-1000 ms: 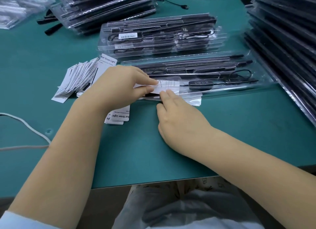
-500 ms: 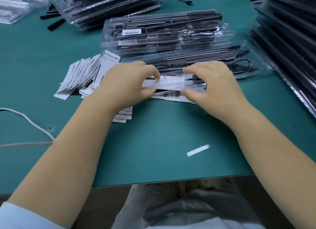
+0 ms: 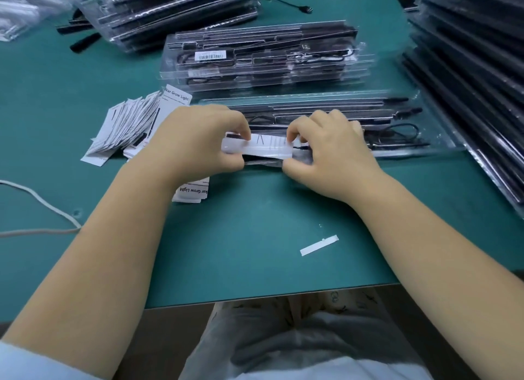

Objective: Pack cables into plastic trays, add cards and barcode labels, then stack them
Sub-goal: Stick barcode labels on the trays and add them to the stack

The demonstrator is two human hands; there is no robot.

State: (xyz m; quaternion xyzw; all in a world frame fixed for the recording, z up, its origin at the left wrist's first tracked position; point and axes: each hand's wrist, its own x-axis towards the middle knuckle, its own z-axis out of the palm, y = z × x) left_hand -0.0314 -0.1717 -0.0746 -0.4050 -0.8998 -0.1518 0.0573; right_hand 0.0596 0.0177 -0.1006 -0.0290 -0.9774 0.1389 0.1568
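White paper strip (image 3: 319, 245) near tray (image 3: 442, 141)

Two hands (image 3: 198, 141); four tray stacks (image 3: 263, 56); one paper strip (image 3: 319, 245)

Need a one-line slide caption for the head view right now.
Both hands, left hand and right hand, pinch a white strip over an open cable tray on the green table.
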